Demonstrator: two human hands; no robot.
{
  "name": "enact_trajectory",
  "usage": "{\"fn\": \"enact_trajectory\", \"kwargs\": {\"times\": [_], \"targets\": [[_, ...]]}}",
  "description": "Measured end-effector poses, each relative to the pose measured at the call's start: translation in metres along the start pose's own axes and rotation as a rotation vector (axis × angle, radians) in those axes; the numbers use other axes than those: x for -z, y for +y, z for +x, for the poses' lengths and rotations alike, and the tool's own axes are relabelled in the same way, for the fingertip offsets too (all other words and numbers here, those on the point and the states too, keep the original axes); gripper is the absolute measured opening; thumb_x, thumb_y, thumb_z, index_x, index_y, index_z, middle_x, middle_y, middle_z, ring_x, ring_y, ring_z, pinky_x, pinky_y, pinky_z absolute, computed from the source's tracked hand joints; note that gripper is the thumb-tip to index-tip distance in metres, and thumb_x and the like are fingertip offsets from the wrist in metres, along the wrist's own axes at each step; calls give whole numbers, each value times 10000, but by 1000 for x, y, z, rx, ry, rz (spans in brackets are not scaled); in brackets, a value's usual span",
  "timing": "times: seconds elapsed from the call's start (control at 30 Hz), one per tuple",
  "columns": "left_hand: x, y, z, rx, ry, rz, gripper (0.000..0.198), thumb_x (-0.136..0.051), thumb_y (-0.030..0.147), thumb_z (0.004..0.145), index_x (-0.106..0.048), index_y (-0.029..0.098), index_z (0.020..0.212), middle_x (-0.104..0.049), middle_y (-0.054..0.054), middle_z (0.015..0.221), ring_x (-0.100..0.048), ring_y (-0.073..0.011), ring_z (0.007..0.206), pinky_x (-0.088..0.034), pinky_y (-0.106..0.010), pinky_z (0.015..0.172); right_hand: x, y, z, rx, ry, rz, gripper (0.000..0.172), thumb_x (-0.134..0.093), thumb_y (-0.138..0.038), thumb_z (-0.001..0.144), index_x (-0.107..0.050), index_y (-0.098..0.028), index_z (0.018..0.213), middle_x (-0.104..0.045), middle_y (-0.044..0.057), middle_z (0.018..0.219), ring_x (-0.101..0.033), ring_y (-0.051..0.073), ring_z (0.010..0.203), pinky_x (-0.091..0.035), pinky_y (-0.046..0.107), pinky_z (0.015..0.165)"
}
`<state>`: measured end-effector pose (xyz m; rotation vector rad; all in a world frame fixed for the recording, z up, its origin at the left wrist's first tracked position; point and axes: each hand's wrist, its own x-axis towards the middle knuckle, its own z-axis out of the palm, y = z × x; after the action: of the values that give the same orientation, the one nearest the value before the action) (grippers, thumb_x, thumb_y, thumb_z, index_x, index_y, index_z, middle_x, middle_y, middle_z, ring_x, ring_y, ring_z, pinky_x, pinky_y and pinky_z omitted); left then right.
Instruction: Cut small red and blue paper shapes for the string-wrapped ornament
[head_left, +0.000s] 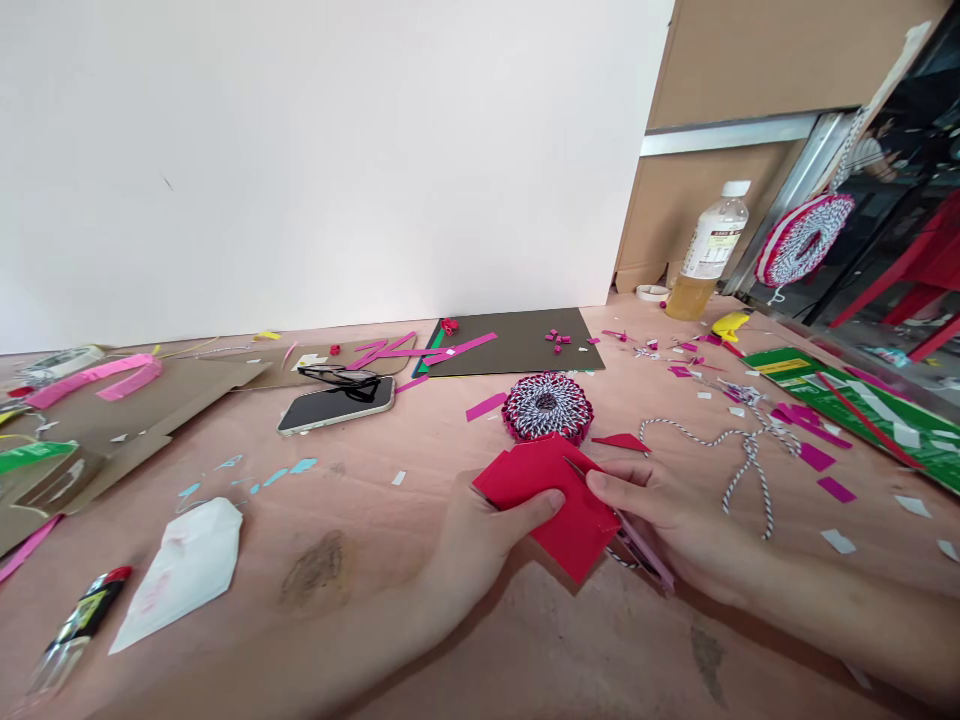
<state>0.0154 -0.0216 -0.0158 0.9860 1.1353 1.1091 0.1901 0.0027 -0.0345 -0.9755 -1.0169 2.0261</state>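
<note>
- Two bare hands work over a table, seen from behind the person's shoulder; call the far wall 12 o'clock and the person's chest 6;
- left hand (487, 540) sits at about 7 o'clock, clamped on a red card (547, 505), thumb on top, the fingers tucked beneath;
- right hand (660, 510) comes in from 4 o'clock, fingers closed around a pink-handled cutter (645, 550), whose thin blade lies against the card's edge; from here I can't tell whether it bites in;
- that card sits between both hands, near the table's middle, tilted and held off the surface;
- just beyond it, at 12 o'clock, lies a twine-wrapped disc (547, 407), almost touching the card; a red scrap (621, 441) lies just beside it at 1 o'clock;
- black-and-white twine (750, 470) trails off toward 2 o'clock, near the right hand;
- a phone (335, 405) lies at 10 o'clock with glasses (337, 376) resting on it;
- a dark board (510, 342) lies against the wall, strewn with magenta strips;
- a bottle (709, 250) stands at 1 o'clock, and a second disc (804, 240) hangs beyond it;
- a green card (840, 410) lies at 2 o'clock;
- a glue tube (79, 620) and white paper (180, 575) lie at 8 o'clock;
- cardboard (97, 420) lies at 9 o'clock.
</note>
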Motion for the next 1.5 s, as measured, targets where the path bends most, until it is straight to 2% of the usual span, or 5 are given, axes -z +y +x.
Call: {"fn": "enact_trajectory", "kwargs": {"times": [0.2,0.7,1.03,1.23,1.5], "targets": [[3,-5,3,23,-6,-35,254,-751,246,651,-705,139,876,-709,-74,863,-619,-211,777,-497,-318,710,-5,-1,0,29,-105,147,177,-671,-367,772,-700,-193,785,-615,10,657,-576,126,619,-467,252,657],[5,-2,7,40,-86,-30,200,-728,206,693,-707,158,886,-715,-51,884,-611,-160,760,-488,-249,698,3,-10,2,-104,-100,6,390,-722,-412,706,-686,-168,1008,-661,42,690,-592,141,586,-463,252,547],[9,-3,7,86,-106,50,218,-747,234,675,-694,133,860,-705,-52,850,-606,-170,774,-480,-261,710,0,-7,4,11,-155,48,203,-672,-368,770,-700,-177,832,-626,9,671,-579,107,585,-476,210,571],[6,-1,6,89,-101,21,191,-748,219,670,-695,147,838,-700,-24,808,-599,-142,732,-477,-234,678,-4,-5,3,71,-146,106,220,-646,-343,802,-691,-194,959,-577,-26,565,-555,100,539,-489,224,616],[8,-5,8,82,-100,45,183,-752,225,665,-694,141,817,-697,-28,804,-591,-145,735,-476,-238,683,-6,-1,4,77,-143,171,240,-656,-300,800,-686,-186,1009,-676,35,787,-598,117,707,-474,208,669]]}}
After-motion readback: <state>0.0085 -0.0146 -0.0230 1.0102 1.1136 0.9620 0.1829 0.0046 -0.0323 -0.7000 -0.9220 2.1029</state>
